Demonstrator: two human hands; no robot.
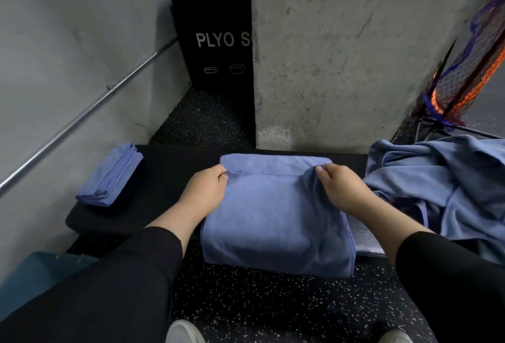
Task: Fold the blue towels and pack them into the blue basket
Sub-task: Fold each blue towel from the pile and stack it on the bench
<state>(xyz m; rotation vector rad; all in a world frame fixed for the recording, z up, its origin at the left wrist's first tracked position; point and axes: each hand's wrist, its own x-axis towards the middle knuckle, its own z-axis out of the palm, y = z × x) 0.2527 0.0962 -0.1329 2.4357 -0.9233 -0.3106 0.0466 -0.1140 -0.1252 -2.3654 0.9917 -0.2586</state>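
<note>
Blue terry towel, half folded point(276, 214), lies across the middle of the long black padded worktop point(169, 167), its near edge hanging over the front toward the speckled black rubber floor point(262, 304). Left hand point(203, 192) pinches the upper layer at its left far corner, thumb on top, fingers point(222, 175) curled onto the cloth. Right hand point(344, 186) grips the same layer at the right far corner, fingers curled round a gathered fold. The upper layer's far edge lies just short of the lower layer's far edge, so a strip of the lower layer shows beyond both hands. Both forearms wear black sleeves. A stack of folded blue towels point(109, 175) sits on the left end of the worktop, well apart from the towel in hand. A loose heap of unfolded blue towels point(442, 181) covers the right end, just beside the right hand. A teal-blue object point(35, 268), partly hidden by the left sleeve, sits at lower left; I cannot tell whether it is the basket. Behind, a black box point(213, 30) reads "PLYO S", the rest hidden by a grey concrete pillar point(341, 50); two small box outlines are printed beneath. A metal pipe point(90, 110) runs along the left wall. Orange-and-purple netting point(470, 69) hangs at upper right.
</note>
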